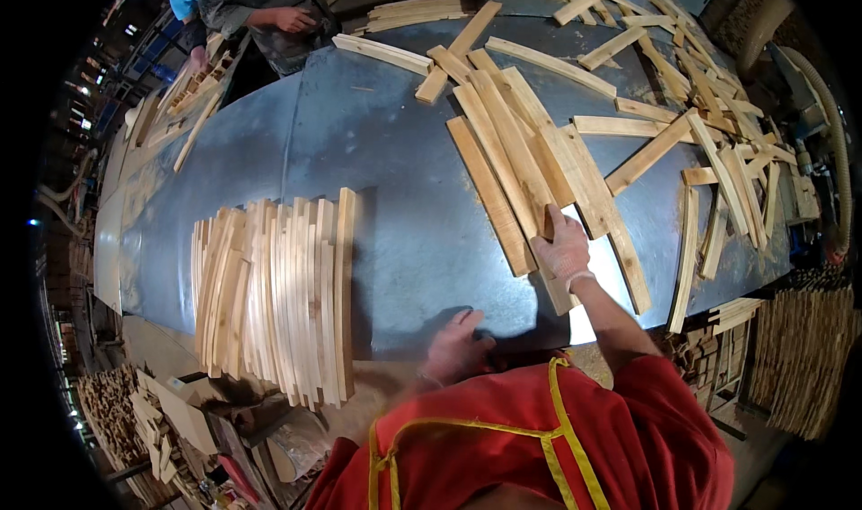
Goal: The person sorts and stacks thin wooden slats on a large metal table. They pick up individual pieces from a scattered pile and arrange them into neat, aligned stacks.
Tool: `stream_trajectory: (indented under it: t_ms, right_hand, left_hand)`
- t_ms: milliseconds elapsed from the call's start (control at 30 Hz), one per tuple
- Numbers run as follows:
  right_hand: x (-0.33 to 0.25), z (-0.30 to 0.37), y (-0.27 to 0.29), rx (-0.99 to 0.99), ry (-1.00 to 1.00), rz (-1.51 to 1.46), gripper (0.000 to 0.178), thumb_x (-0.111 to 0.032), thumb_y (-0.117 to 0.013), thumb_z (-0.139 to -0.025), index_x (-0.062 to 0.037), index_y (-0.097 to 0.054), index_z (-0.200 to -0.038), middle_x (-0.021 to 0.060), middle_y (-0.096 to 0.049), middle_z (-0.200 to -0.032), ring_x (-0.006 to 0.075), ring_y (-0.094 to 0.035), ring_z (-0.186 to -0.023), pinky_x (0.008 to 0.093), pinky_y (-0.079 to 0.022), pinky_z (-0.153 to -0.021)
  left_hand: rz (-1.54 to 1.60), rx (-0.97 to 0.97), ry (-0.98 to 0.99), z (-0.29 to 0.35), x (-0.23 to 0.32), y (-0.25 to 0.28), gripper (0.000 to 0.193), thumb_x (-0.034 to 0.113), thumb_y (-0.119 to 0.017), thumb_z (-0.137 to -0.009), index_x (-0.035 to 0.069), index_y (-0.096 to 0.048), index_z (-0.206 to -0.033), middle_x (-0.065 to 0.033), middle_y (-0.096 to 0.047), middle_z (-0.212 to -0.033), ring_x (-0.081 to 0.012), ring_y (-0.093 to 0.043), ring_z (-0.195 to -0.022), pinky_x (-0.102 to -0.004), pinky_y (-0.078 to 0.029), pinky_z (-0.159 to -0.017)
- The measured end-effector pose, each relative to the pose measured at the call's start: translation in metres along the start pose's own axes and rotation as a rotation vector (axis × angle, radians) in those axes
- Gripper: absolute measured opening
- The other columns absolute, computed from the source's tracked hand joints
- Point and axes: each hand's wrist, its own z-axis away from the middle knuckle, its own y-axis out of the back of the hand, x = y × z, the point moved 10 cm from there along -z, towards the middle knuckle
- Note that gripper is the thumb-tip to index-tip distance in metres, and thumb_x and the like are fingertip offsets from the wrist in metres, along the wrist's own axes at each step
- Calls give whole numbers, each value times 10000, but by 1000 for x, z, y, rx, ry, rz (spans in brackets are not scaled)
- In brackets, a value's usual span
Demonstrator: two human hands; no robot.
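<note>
My right hand point(566, 247), in a pale thin glove, grips the near part of a wooden slat point(514, 146) in a loose group on the metal table. Other slats lie alongside, among them a darker slat point(491, 196) on the left and a long slat point(588, 182) on the right. My left hand point(455, 343) hovers at the table's near edge, slightly blurred, holding nothing, its thumb and fingers apart. To its left lies a neat row of slats point(292, 294), side by side, with a few on top at its left part.
The large metal table point(395, 151) fills the middle. Jumbled slats point(709, 106) cover its right side. At the far left, a person point(265, 16) stands by another bench with wood pieces. Stacked wood point(799, 362) sits at lower right, near a ribbed hose point(831, 124).
</note>
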Motion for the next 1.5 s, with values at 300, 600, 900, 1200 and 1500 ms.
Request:
stream_trajectory:
  t_ms: [300, 600, 900, 1200, 1500]
  right_hand:
    - [-23, -182, 201, 165, 182, -96, 385, -242, -593, -1034, -15, -637, -1342, 111, -708, -1120, 247, -656, -1018, 387, -516, -945]
    - [-60, -115, 102, 88, 188, -86, 882, -510, -711, -871, -4, -470, -1553, 262, -465, -1597, 404, -435, -1489, 461, -374, -1215]
    - [-38, 58, -68, -497, -94, -965, 696, -203, -736, -890, 28, -526, -1512, 160, -673, -1344, 253, -650, -1182, 360, -510, -1026]
    - [-110, 54, -48, -187, 198, 316, 906, -529, -799, -805, -51, -509, -1517, 231, -571, -1491, 410, -563, -1345, 497, -463, -1106]
    - [-74, 19, -54, -145, 87, 439, 765, -76, -683, -852, -84, -421, -1571, 198, -618, -1403, 375, -657, -1214, 457, -538, -1024]
  left_hand:
    - [-49, -311, 322, -35, 26, 3, 654, 360, -804, -832, 128, -586, -1403, -192, -622, -1412, -395, -657, -1208, -456, -547, -1020]
    - [-12, -225, 150, -13, 11, -11, 640, 395, -779, -846, 156, -595, -1410, -152, -574, -1492, -360, -614, -1298, -458, -513, -1073]
    - [295, -151, 105, 10, -33, 1, 610, 420, -723, -938, 159, -547, -1460, -121, -627, -1368, -276, -648, -1163, -398, -536, -985]
    - [722, 262, 427, 61, -115, 50, 383, 261, -728, -939, 17, -701, -1233, -77, -734, -1019, -246, -700, -964, -388, -563, -858]
    - [-660, 526, 538, 170, -176, 158, 733, 331, -755, -832, 104, -526, -1490, -144, -488, -1532, -383, -401, -1464, -610, -303, -1185]
